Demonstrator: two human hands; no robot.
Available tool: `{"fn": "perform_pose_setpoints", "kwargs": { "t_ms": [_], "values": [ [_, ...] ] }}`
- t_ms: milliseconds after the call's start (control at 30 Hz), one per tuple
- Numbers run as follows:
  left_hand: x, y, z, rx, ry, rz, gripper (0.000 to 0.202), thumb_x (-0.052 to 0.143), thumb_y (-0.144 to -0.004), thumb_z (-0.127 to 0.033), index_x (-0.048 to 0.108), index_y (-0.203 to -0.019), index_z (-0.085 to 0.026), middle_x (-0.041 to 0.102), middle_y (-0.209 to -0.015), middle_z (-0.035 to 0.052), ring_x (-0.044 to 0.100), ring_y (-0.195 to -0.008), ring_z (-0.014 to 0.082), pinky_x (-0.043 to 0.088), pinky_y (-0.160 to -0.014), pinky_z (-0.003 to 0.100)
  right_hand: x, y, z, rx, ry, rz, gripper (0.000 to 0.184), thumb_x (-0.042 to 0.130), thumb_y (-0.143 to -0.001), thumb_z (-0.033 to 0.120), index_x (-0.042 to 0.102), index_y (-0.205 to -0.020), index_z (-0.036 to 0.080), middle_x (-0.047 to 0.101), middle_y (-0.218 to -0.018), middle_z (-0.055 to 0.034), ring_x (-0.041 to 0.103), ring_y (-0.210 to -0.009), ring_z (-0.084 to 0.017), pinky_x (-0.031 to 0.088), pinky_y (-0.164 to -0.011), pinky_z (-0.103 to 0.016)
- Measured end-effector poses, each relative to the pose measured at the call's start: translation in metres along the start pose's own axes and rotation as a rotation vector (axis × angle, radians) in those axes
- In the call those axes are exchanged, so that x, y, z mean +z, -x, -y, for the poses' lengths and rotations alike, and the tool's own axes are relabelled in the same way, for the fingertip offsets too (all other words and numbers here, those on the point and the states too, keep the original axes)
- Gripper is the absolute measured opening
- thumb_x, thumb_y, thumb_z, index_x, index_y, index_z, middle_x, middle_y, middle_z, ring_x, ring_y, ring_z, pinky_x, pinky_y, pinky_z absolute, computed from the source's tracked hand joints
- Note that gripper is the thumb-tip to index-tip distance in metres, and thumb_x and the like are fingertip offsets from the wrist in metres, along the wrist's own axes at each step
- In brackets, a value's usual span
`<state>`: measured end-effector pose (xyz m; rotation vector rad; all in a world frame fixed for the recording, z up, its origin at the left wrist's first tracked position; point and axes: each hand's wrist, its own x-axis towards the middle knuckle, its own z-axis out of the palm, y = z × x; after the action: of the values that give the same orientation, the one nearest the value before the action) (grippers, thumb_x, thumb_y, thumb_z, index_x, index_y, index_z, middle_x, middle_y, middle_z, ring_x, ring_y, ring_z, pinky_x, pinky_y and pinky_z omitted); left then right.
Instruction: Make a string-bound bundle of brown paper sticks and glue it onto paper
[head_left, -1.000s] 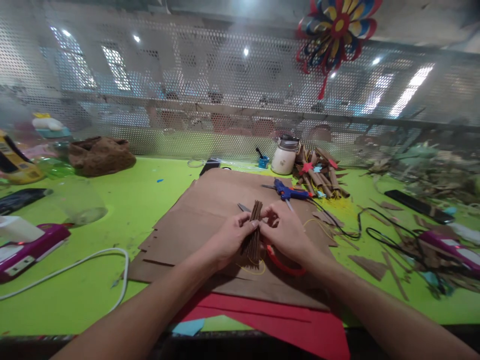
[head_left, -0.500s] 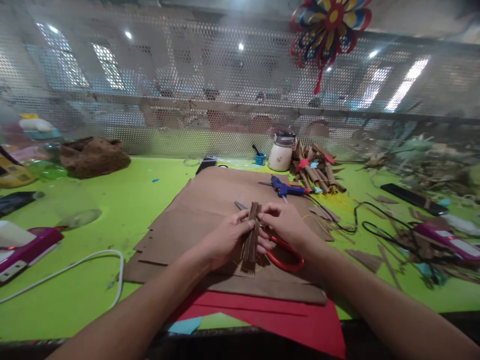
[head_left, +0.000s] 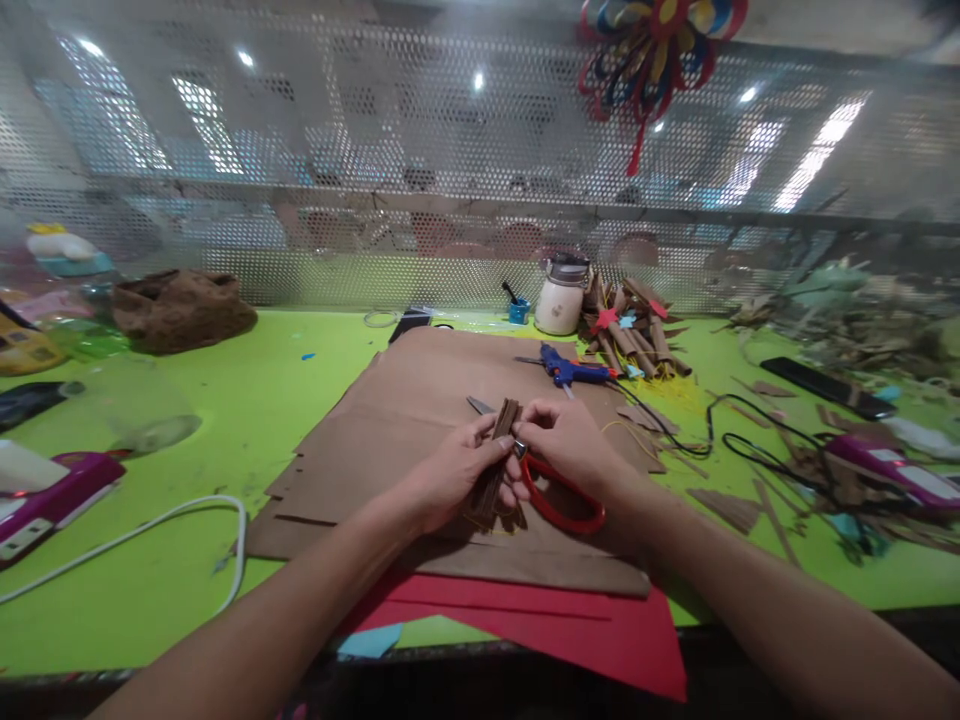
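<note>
My left hand is closed round a narrow bundle of pleated brown paper, thumb on top. The bundle leans, its upper end to the right. At its right side my right hand pinches with thumb and forefinger; what lies between those fingertips is too small to make out. Its other fingers curl under the bundle. A bit of yellow thread shows by the bundle's lower end. Beneath my hands are red-handled scissors, partly hidden, on large brown paper sheets.
Behind my hands a blue glue gun lies on the brown sheets, its black cord running right. A white jar and rolled brown paper pieces stand farther back. Red paper lies at the front edge. Paper scraps litter the right.
The paper bundle has tilted: its lower end has swung left, and more of the scissors shows beside it. My right hand keeps its pinch near the bundle. The view has shifted slightly.
</note>
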<state>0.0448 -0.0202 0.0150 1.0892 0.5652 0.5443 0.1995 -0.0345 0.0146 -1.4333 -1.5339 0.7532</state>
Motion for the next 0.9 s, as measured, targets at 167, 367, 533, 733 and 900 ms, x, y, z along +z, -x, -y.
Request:
{"fn": "perform_pose_setpoints", "kwargs": {
  "t_ms": [167, 367, 533, 733, 900],
  "values": [
    [0.003, 0.002, -0.004, -0.012, 0.042, -0.014, 0.019, 0.042, -0.089, -0.020, 0.047, -0.107, -0.016, 0.061, -0.067, 0.0049, 0.064, -0.059, 0.0160, 0.053, -0.060, 0.029, -0.003, -0.002, -0.007, 0.068, -0.213, 0.096, 0.016, 0.059, -0.072, 0.029, 0.054, -0.062, 0.017, 0.049, -0.050, 0.0051, 0.039, -0.045, -0.008, 0.030, -0.044, -0.021],
    [-0.001, 0.002, -0.006, 0.000, 0.091, 0.006, 0.016, 0.042, -0.089, -0.018, 0.053, -0.100, -0.013, 0.060, -0.069, 0.0052, 0.064, -0.061, 0.0160, 0.053, -0.062, 0.030, -0.005, -0.003, -0.006, 0.131, -0.298, 0.127, 0.022, 0.063, -0.071, 0.033, 0.055, -0.061, 0.016, 0.049, -0.050, 0.0043, 0.039, -0.044, -0.007, 0.029, -0.044, -0.021],
    [-0.007, 0.000, -0.005, 0.000, 0.141, 0.044, 0.015, 0.044, -0.088, -0.017, 0.054, -0.100, -0.013, 0.062, -0.075, 0.0068, 0.065, -0.065, 0.0169, 0.053, -0.065, 0.032, -0.005, -0.003, -0.007, 0.112, -0.339, 0.138, 0.021, 0.063, -0.072, 0.032, 0.056, -0.061, 0.016, 0.049, -0.050, 0.0047, 0.039, -0.045, -0.007, 0.030, -0.046, -0.022],
    [-0.003, 0.000, -0.008, 0.020, 0.075, -0.024, 0.014, 0.045, -0.089, -0.015, 0.055, -0.097, -0.013, 0.064, -0.080, 0.0085, 0.064, -0.063, 0.0138, 0.053, -0.063, 0.027, -0.004, -0.002, -0.007, 0.098, -0.351, 0.108, 0.020, 0.062, -0.074, 0.032, 0.056, -0.062, 0.017, 0.051, -0.049, 0.0049, 0.042, -0.044, -0.007, 0.032, -0.046, -0.022],
    [-0.007, 0.000, -0.007, -0.007, 0.071, -0.086, 0.012, 0.048, -0.087, -0.015, 0.057, -0.096, -0.012, 0.064, -0.079, 0.0084, 0.064, -0.060, 0.0116, 0.052, -0.062, 0.023, -0.004, -0.002, -0.009, 0.061, -0.318, 0.093, 0.019, 0.061, -0.075, 0.033, 0.058, -0.066, 0.016, 0.055, -0.054, 0.0043, 0.042, -0.046, -0.007, 0.031, -0.046, -0.021]
  ]
}}
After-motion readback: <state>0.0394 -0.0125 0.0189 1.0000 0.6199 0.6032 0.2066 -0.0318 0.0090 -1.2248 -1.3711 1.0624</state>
